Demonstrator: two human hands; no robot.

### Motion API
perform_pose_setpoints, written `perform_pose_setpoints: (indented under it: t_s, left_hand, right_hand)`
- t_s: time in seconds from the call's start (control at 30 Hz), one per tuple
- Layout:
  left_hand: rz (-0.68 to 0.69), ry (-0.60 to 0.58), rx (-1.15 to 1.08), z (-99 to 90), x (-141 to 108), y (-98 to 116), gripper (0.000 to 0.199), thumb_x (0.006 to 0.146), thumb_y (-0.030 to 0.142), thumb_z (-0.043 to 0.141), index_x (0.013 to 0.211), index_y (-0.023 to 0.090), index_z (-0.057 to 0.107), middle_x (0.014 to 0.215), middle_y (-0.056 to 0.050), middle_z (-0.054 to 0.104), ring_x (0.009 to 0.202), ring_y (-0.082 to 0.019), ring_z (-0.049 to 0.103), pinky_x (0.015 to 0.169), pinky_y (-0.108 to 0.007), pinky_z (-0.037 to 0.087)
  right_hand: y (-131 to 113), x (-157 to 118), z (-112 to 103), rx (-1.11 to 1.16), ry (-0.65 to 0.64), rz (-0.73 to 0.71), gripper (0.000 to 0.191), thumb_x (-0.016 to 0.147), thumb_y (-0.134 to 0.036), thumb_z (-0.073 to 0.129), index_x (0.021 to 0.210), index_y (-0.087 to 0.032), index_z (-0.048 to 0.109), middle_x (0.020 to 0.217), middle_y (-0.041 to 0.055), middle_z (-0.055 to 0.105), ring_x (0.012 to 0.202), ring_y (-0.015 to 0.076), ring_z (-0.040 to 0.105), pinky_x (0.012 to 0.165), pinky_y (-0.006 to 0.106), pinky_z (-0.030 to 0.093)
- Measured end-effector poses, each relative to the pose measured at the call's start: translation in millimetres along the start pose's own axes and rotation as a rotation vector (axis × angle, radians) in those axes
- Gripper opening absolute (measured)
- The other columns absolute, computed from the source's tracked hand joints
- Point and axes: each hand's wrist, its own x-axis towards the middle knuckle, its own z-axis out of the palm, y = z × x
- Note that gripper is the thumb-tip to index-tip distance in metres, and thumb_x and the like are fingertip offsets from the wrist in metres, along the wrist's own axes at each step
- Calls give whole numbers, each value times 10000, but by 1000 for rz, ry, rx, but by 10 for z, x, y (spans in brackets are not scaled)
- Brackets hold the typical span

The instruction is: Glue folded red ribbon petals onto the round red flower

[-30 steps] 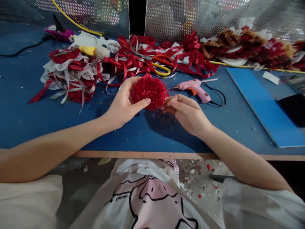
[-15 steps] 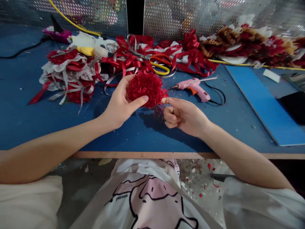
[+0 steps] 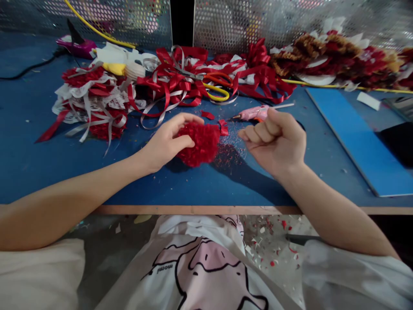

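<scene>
Currently: left hand (image 3: 164,144) clamped on red pompom (image 3: 197,143), thumb across near side, fingers curled over top, pompom pressed low against blue table (image 3: 38,150) just in front of body. Right hand (image 3: 275,140) curled into loose fist just right of pompom, apart from it, holding nothing visible; whether a small scrap sits inside the fist cannot be told. Pink glue gun (image 3: 254,113) lying just behind right hand, nozzle toward the left. 2 small red scraps (image 3: 222,127) just beyond pompom, fine red crumbs (image 3: 227,156) scattered on table at its right edge. Red ribbon heap (image 3: 193,79) and yellow-handled scissors (image 3: 214,91) farther back, well apart. Judged as a fluffing and tidying step: best to keep left grip light, at the core rather than the outer petals, so frills stay unflattened; pluck loose bits with fingertips of free hand, 1 at a time; turn pompom in small steps to check all sides. Risk, as a judgement: squeezing too hard leaves a dent; hot nozzle close to knuckles.
</scene>
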Motion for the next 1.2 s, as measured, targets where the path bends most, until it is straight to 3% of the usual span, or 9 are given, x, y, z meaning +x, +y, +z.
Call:
perform_pose_setpoints:
  t_s: [0.13,0.3,0.47,0.6,0.7,0.83,1.0,1.1,1.2]
  left_hand:
    - [12,-161,275,-32,-48,115,360,751,166,575,1055,198,766,801,0,755,633,-168,626,595,-302,475]
    - [204,-210,506,-34,-96,91,364,792,198,514,1022,182,796,867,-35,786,749,-201,670,735,-345,498]
    - [328,-202,517,-82,-50,2,333,837,151,448,871,191,777,900,-36,797,891,-226,671,898,-397,503]
    - [273,-123,467,-60,-34,61,409,899,142,468,1157,152,785,1221,-71,799,1182,-252,664,1113,-440,459]
    - [203,-201,328,6,-56,128,476,1002,267,539,1446,137,653,1402,-83,739,1369,-249,603,1218,-436,416]
    - [183,-323,172,69,-108,204,461,1009,339,667,1443,185,672,1177,-38,834,1213,-210,727,1167,-370,498]
    - [177,-112,163,55,-112,202,209,1014,347,705,1139,244,838,952,-4,854,887,-166,796,902,-290,623]
    - [450,59,234,48,-86,116,183,999,268,729,1141,303,840,1013,0,851,988,-171,768,921,-314,624]
    - [640,116,228,56,-82,56,241,980,226,751,1159,365,833,1052,2,841,1154,-189,712,965,-343,619]
  right_hand:
    - [-45,24,-103,36,90,-21,727,898,-476,755,545,-213,176,523,-52,105,524,117,152,671,345,438]
    - [-10,81,-101,117,111,28,567,934,-606,730,652,-255,386,569,-86,147,471,99,114,477,305,352]
    - [137,115,-68,132,90,-77,229,848,-402,876,839,-247,708,721,-44,593,594,74,529,530,231,489]
    - [246,118,-68,42,63,-98,206,784,-373,923,896,-259,794,872,-10,761,751,110,704,713,271,626]
    - [290,111,-50,72,37,-82,208,785,-390,915,921,-289,795,898,-31,778,803,113,739,798,280,651]
    - [270,110,-38,194,43,-25,170,857,-387,856,955,-312,740,951,-62,773,927,111,762,987,314,641]
    - [131,81,-46,334,-6,111,127,914,-338,787,941,-284,676,762,-103,668,646,61,626,1084,358,620]
    - [93,-9,14,258,-147,182,281,852,-311,812,1107,-300,693,1148,-58,770,572,51,546,973,396,663]
    - [153,-134,99,242,-442,286,536,842,-269,813,1342,-335,632,1397,6,719,540,39,539,863,413,666]
